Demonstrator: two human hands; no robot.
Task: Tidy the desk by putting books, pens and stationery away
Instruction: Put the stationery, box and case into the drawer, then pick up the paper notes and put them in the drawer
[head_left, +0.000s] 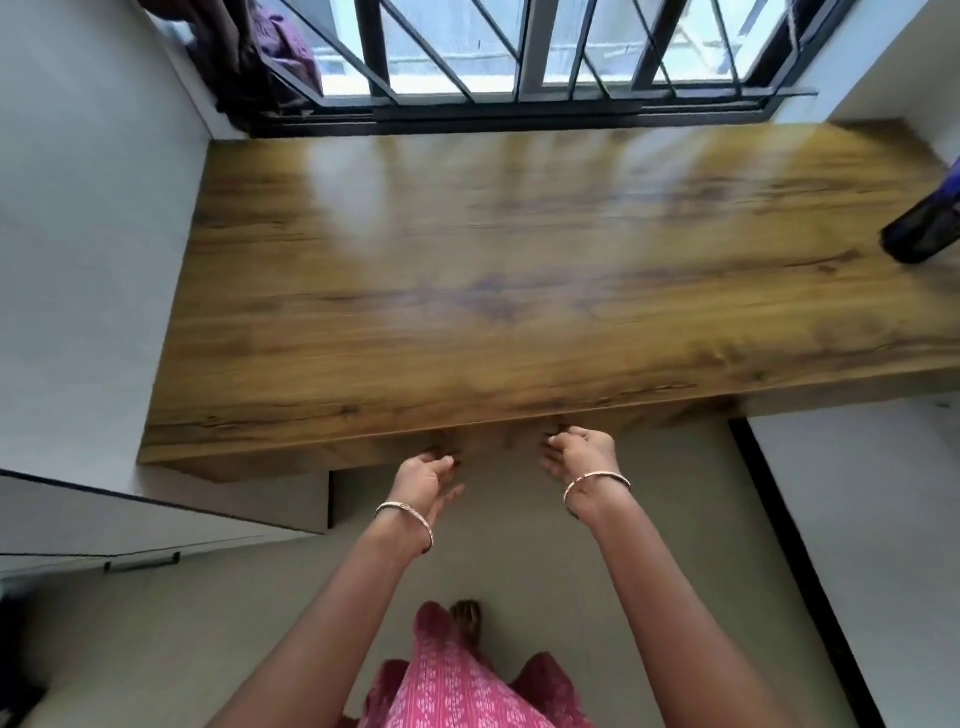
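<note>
A wooden desk (519, 270) fills the middle of the view, and no books, pens or stationery show on its top. My left hand (423, 475) hovers just below the desk's front edge with fingers loosely curled, holding nothing. My right hand (582, 454) is beside it, a little to the right, fingers relaxed and slightly bent, also holding nothing. Both wrists wear a bangle. The fingertips lie close to the desk's front edge; whether they touch it I cannot tell.
A barred window (519, 52) runs along the desk's far side. A dark blue and black object (924, 228) pokes in at the right edge. White walls flank the desk. A white drawer unit with a handle (143, 564) sits at lower left. Purple cloth (280, 47) hangs at upper left.
</note>
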